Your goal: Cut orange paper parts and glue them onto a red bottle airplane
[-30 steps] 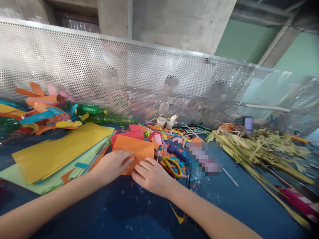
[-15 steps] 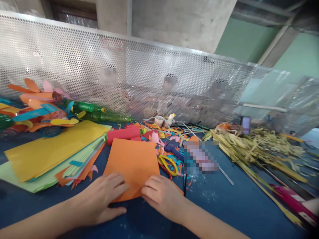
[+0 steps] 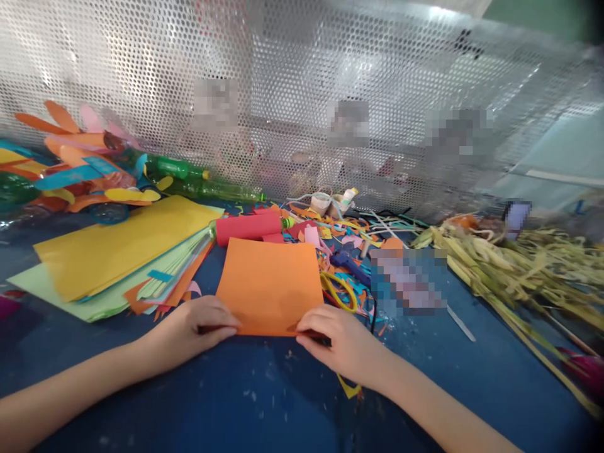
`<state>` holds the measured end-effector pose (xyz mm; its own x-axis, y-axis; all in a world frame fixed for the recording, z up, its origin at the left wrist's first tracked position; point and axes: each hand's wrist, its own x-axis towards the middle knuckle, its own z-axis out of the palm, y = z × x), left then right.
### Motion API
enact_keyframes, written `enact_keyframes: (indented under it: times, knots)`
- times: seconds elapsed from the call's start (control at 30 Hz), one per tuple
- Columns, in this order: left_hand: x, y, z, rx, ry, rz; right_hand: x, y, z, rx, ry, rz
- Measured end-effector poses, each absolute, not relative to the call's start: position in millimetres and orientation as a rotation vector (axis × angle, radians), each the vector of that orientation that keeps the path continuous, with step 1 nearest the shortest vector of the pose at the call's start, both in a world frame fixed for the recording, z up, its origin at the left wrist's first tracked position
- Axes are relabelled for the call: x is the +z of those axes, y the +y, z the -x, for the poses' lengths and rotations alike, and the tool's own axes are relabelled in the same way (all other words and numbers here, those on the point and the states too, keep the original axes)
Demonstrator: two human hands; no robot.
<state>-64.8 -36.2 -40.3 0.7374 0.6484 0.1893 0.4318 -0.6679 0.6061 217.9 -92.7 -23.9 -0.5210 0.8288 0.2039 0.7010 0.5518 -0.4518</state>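
Note:
An orange sheet of paper [image 3: 270, 283] lies flat on the blue table [image 3: 264, 402] in front of me. My left hand [image 3: 195, 327] pinches its near left corner, fingers closed on the edge. My right hand [image 3: 337, 343] pinches the near right corner the same way. A thin dark stick seems to lie along the near edge under my fingers, mostly hidden.
A stack of yellow and green paper [image 3: 113, 258] lies left. A red paper roll [image 3: 248, 225] and green bottles [image 3: 198, 182] sit behind. Yellow-handled scissors [image 3: 338, 290] and paper scraps lie right of the sheet, dry leaf strips [image 3: 509, 264] farther right. A perforated metal screen [image 3: 302, 94] closes the back.
The orange sheet was pulled from the pile and laid out flat closer to me. My hands went from pressing flat on it to pinching its near corners. The camera tilted down.

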Motion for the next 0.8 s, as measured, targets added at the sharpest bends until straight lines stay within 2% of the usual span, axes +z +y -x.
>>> enact_keyframes:
  times: [0.27,0.53,0.8]
  knots:
    - [-32.3,-38.1,67.9,0.388,1.124,-2.127,-30.4,-96.9,-206.0,0.654,-2.109,1.642]
    - [-35.0,-43.2,67.2,0.433,1.263,-2.304,-41.7,-95.3,-202.6,0.205,-2.292,1.618]
    - [-39.9,-43.1,68.5,0.47,1.183,-2.389,-46.4,-91.5,-205.2,0.098,-2.336,1.597]
